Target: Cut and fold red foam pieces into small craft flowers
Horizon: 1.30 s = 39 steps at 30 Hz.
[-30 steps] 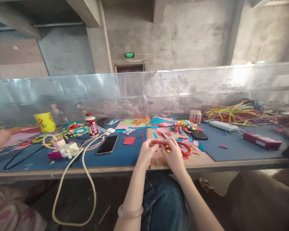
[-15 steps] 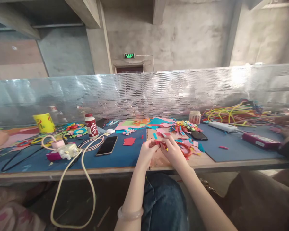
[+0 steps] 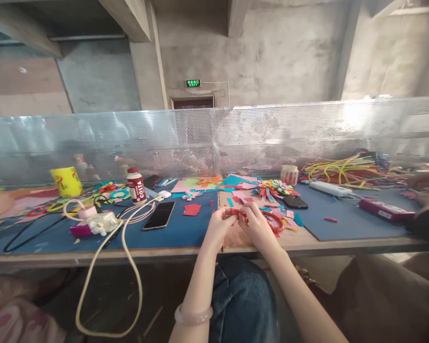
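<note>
Above the wooden part of the table, my left hand [image 3: 222,224] is closed in a pinch on a small piece of red paper [image 3: 233,211]. Close against it, my right hand [image 3: 253,223] has its fingers bent and pressed together at the same red paper. A pale, pointed tip [image 3: 243,200] shows just above the right fingers; what it belongs to is hidden. An orange-red loop [image 3: 279,222] lies beside the right hand, partly covered by it. Pink and blue paper scraps [image 3: 289,214] surround the loop. On the blue mat to the left rests a red paper piece [image 3: 192,209].
Left are a phone [image 3: 159,215], a red bottle [image 3: 135,186], a yellow cup [image 3: 66,182] and a cable [image 3: 130,259] looping over the edge. Right are another phone [image 3: 296,202], a power strip [image 3: 331,188] and pipe cleaners [image 3: 343,170]. Other people's hands show at both sides.
The view shifts very slightly. Both my hands stay together at the red paper, with barely any finger movement to see.
</note>
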Each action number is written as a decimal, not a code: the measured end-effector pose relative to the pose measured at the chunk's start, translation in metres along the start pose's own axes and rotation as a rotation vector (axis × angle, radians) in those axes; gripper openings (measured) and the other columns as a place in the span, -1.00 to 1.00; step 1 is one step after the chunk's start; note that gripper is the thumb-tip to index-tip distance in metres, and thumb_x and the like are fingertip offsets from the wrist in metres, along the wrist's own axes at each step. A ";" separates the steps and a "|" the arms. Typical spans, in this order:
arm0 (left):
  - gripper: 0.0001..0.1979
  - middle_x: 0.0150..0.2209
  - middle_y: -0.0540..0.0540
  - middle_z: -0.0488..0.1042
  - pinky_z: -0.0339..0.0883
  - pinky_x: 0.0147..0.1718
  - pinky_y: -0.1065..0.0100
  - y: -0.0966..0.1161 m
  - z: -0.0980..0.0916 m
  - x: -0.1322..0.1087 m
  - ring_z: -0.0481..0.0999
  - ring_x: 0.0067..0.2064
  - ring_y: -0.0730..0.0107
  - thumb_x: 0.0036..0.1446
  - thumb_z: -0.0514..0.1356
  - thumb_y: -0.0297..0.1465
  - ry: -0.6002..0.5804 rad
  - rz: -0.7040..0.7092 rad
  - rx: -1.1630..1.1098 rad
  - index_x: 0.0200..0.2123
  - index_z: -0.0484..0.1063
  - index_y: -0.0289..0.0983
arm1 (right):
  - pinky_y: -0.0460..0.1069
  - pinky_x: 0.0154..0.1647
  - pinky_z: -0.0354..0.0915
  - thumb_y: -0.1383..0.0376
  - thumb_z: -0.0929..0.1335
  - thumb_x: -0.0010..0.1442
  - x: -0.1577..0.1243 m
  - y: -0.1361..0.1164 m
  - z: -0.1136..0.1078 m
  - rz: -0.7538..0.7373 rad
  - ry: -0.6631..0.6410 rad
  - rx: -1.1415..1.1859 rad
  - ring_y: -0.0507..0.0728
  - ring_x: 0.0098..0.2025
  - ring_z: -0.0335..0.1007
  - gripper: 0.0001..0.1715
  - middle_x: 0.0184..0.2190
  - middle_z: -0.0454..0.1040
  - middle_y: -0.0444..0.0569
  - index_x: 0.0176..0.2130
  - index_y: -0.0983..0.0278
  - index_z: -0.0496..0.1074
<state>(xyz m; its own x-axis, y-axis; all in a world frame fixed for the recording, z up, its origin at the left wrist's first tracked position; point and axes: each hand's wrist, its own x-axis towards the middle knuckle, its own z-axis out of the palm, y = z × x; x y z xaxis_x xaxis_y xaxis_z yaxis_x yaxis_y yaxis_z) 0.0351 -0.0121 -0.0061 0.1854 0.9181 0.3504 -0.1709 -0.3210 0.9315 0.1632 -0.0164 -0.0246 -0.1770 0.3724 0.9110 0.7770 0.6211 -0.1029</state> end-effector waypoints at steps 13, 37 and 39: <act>-0.84 -0.46 -0.05 0.43 0.12 -0.47 0.48 0.001 -0.001 0.000 0.35 -0.42 0.46 -0.18 0.22 -0.41 -0.007 -0.027 -0.005 -0.43 0.44 -0.33 | 0.02 -0.30 0.34 0.41 0.17 0.16 0.001 0.000 0.001 0.030 -0.017 0.001 0.14 -0.27 0.34 -0.85 -0.34 0.29 0.02 -0.33 0.24 0.28; -0.90 -0.33 -0.06 0.46 0.26 -0.18 0.34 -0.011 -0.005 0.005 0.48 -0.24 0.33 -0.03 0.18 -0.40 -0.094 0.101 0.042 -0.38 0.38 -0.27 | -0.04 -0.53 0.31 0.18 0.27 0.10 0.007 -0.003 -0.016 0.503 -0.155 0.488 0.09 -0.53 0.40 -0.75 -0.42 0.47 -0.02 -0.37 0.24 0.49; -0.90 -0.33 -0.05 0.46 0.26 -0.18 0.34 -0.011 -0.005 0.005 0.47 -0.24 0.33 -0.03 0.18 -0.41 -0.098 0.096 0.050 -0.37 0.38 -0.28 | -0.04 -0.48 0.31 0.20 0.27 0.09 0.008 -0.002 -0.017 0.516 -0.162 0.459 0.11 -0.48 0.42 -0.75 -0.44 0.49 -0.02 -0.39 0.26 0.49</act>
<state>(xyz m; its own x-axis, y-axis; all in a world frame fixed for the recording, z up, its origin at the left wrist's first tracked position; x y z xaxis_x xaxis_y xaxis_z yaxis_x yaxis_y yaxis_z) 0.0328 -0.0025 -0.0156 0.2650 0.8561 0.4437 -0.1441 -0.4199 0.8961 0.1702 -0.0265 -0.0108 0.0298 0.7732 0.6335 0.4595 0.5522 -0.6956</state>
